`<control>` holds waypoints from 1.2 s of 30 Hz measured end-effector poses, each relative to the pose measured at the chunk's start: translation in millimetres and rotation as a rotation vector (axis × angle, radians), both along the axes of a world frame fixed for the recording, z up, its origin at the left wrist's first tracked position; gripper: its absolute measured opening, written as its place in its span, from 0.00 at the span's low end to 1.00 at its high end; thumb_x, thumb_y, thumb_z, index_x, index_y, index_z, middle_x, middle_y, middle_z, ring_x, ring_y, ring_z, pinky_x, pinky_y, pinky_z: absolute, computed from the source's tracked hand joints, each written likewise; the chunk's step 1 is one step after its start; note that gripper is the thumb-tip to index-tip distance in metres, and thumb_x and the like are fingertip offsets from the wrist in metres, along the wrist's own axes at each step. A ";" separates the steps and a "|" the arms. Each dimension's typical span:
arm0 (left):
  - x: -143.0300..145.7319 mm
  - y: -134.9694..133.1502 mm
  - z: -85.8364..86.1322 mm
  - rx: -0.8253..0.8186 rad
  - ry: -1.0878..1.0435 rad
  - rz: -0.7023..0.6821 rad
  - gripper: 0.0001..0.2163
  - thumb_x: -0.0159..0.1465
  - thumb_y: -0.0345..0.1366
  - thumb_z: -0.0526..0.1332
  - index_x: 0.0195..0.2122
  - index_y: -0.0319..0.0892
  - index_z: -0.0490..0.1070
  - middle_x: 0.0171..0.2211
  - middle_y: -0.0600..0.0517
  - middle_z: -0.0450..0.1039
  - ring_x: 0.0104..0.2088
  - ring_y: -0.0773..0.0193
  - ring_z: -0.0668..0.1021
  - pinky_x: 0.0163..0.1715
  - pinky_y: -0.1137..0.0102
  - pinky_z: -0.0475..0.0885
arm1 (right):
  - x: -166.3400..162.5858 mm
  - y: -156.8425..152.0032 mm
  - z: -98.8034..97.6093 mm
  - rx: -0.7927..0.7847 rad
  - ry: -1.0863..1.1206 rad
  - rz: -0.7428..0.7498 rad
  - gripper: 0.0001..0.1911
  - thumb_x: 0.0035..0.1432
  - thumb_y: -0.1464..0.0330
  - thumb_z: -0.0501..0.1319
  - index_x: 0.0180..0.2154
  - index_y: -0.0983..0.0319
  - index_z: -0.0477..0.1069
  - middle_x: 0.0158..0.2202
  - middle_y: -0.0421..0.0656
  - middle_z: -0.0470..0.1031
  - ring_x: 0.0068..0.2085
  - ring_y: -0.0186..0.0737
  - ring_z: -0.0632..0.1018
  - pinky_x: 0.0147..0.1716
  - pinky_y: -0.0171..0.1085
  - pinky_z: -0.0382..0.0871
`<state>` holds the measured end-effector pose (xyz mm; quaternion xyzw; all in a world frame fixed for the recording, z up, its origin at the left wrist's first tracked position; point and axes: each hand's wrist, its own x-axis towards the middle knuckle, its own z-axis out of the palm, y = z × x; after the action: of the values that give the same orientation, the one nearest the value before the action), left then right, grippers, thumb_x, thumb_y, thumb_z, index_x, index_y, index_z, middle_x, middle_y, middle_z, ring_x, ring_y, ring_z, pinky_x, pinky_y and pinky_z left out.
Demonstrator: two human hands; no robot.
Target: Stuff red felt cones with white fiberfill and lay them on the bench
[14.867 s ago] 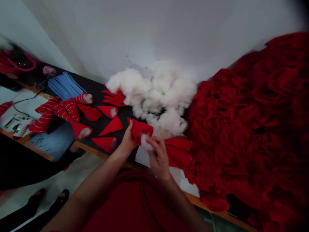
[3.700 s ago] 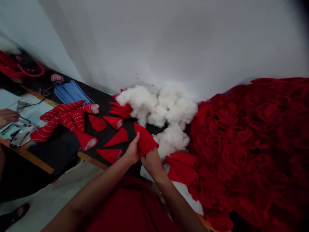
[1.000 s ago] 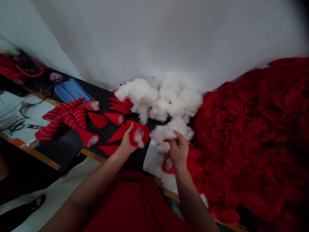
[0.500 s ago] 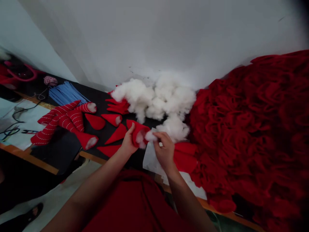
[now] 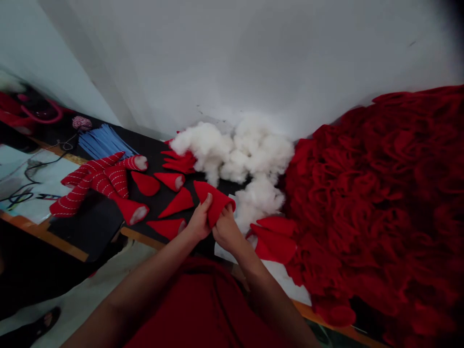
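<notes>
My left hand (image 5: 201,220) is wrapped round a red felt cone (image 5: 214,199), thumb on its upper side, with the open end turned right. The fingers of my right hand (image 5: 226,231) reach into that opening, so their tips and anything between them are hidden. White fluffy stuffing (image 5: 259,198) lies just right of the cone, part of a larger heap along the wall. Left of my hands are several more red cones, among them a flat-looking one (image 5: 177,202) and one with stuffing at its mouth (image 5: 170,181).
A tall pile of red felt pieces (image 5: 362,203) fills the right side. Two red cones (image 5: 275,239) lie before it on white paper. Leftward are white-stitched red cones (image 5: 92,179), blue strips (image 5: 107,141), a ball of twine (image 5: 81,123) and snips (image 5: 49,196). A wall stands behind.
My right hand, which was pinching a tuft of white stuffing at the cone's mouth, has moved left and its fingers are now inside the cone. The tuft is out of sight.
</notes>
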<state>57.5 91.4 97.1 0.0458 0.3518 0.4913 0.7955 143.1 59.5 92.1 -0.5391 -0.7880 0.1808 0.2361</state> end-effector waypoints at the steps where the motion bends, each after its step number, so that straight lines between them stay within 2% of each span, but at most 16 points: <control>1: -0.6 -1.4 -1.4 -0.002 -0.004 -0.014 0.13 0.56 0.39 0.61 0.40 0.39 0.70 0.31 0.51 0.75 0.35 0.65 0.77 0.47 0.68 0.66 | 1.2 1.5 2.5 -0.038 -0.004 0.018 0.28 0.46 0.79 0.50 0.53 0.69 0.62 0.50 0.54 0.68 0.53 0.51 0.63 0.53 0.54 0.55; 4: -4.5 -2.2 -5.3 -0.017 -0.034 -0.052 0.12 0.57 0.40 0.59 0.38 0.39 0.71 0.31 0.51 0.75 0.34 0.65 0.77 0.44 0.70 0.68 | 3.7 0.0 6.0 -0.075 0.112 0.017 0.26 0.46 0.80 0.50 0.50 0.68 0.65 0.48 0.53 0.69 0.51 0.48 0.66 0.52 0.50 0.58; 7: -7.9 -0.2 -6.5 -0.059 -0.090 -0.116 0.13 0.59 0.43 0.56 0.31 0.37 0.72 0.25 0.50 0.74 0.26 0.66 0.76 0.33 0.72 0.71 | 2.3 -7.5 1.5 0.044 0.310 -0.171 0.22 0.48 0.79 0.49 0.46 0.65 0.66 0.44 0.50 0.70 0.48 0.44 0.68 0.48 0.45 0.64; 9: -7.3 0.3 -5.2 -0.084 -0.113 -0.118 0.14 0.59 0.44 0.55 0.29 0.37 0.72 0.23 0.51 0.74 0.24 0.67 0.75 0.30 0.73 0.71 | -0.5 -10.2 -2.2 0.138 0.363 -0.267 0.21 0.50 0.78 0.48 0.47 0.63 0.65 0.46 0.50 0.68 0.49 0.43 0.68 0.47 0.44 0.65; 13: -4.1 0.8 -0.7 -0.115 -0.150 -0.072 0.15 0.60 0.44 0.55 0.30 0.37 0.72 0.25 0.50 0.75 0.27 0.66 0.76 0.35 0.73 0.71 | 0.3 -8.9 5.9 0.119 0.368 -0.164 0.21 0.50 0.79 0.47 0.45 0.63 0.66 0.44 0.49 0.69 0.48 0.43 0.69 0.48 0.46 0.65; 18: -10.4 8.4 1.5 -0.134 -0.220 -0.074 0.20 0.60 0.48 0.52 0.33 0.35 0.72 0.28 0.47 0.76 0.30 0.63 0.77 0.37 0.69 0.71 | 9.3 -23.0 29.0 0.201 0.397 -0.356 0.17 0.56 0.74 0.50 0.47 0.59 0.66 0.44 0.47 0.68 0.46 0.40 0.70 0.47 0.42 0.66; 21: -10.1 8.3 3.8 -0.173 -0.260 -0.137 0.23 0.59 0.52 0.50 0.32 0.34 0.71 0.27 0.46 0.75 0.29 0.61 0.77 0.36 0.67 0.72 | 2.7 -32.1 24.2 0.124 0.318 -0.278 0.17 0.56 0.72 0.52 0.48 0.60 0.66 0.45 0.49 0.66 0.47 0.41 0.70 0.45 0.41 0.68; 25: -1.1 -0.2 8.3 -0.202 -0.209 -0.139 0.15 0.60 0.43 0.53 0.28 0.35 0.70 0.22 0.50 0.74 0.24 0.66 0.76 0.33 0.71 0.71 | -3.9 -27.6 9.7 0.142 0.284 -0.324 0.14 0.54 0.73 0.52 0.42 0.62 0.70 0.40 0.50 0.68 0.42 0.42 0.72 0.40 0.41 0.70; 27: 3.0 -3.8 8.1 -0.203 -0.175 -0.140 0.11 0.60 0.38 0.55 0.28 0.35 0.69 0.22 0.50 0.73 0.23 0.67 0.75 0.32 0.72 0.71 | 0.4 -22.2 8.0 0.090 0.334 -0.324 0.11 0.52 0.73 0.54 0.37 0.60 0.72 0.35 0.46 0.70 0.37 0.40 0.73 0.37 0.39 0.70; 30: 7.7 -5.8 2.6 -0.210 -0.107 -0.142 0.07 0.58 0.35 0.58 0.26 0.36 0.67 0.18 0.54 0.69 0.19 0.70 0.73 0.25 0.74 0.69 | 9.3 -16.0 8.1 -0.095 0.488 -0.306 0.07 0.48 0.70 0.60 0.33 0.60 0.73 0.31 0.42 0.73 0.32 0.37 0.74 0.32 0.36 0.70; 33: 12.8 -5.2 -6.7 -0.143 0.017 0.008 0.08 0.53 0.30 0.62 0.22 0.39 0.62 0.14 0.59 0.64 0.14 0.73 0.68 0.17 0.78 0.63 | 10.4 -13.0 2.5 -0.328 0.738 -0.373 0.07 0.46 0.65 0.62 0.29 0.62 0.72 0.22 0.38 0.70 0.21 0.32 0.70 0.21 0.31 0.65; 36: 15.8 -1.6 -15.6 -0.103 0.126 0.098 0.10 0.49 0.30 0.64 0.21 0.40 0.60 0.13 0.61 0.62 0.12 0.74 0.65 0.13 0.79 0.57 | 5.8 -13.7 -2.7 -0.415 0.935 -0.418 0.09 0.48 0.62 0.60 0.26 0.62 0.70 0.15 0.34 0.65 0.17 0.29 0.65 0.17 0.29 0.60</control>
<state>73.3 89.9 81.4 0.0186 0.4278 0.5069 0.7482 148.9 45.9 89.4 -0.5814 -0.4232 0.5020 0.4806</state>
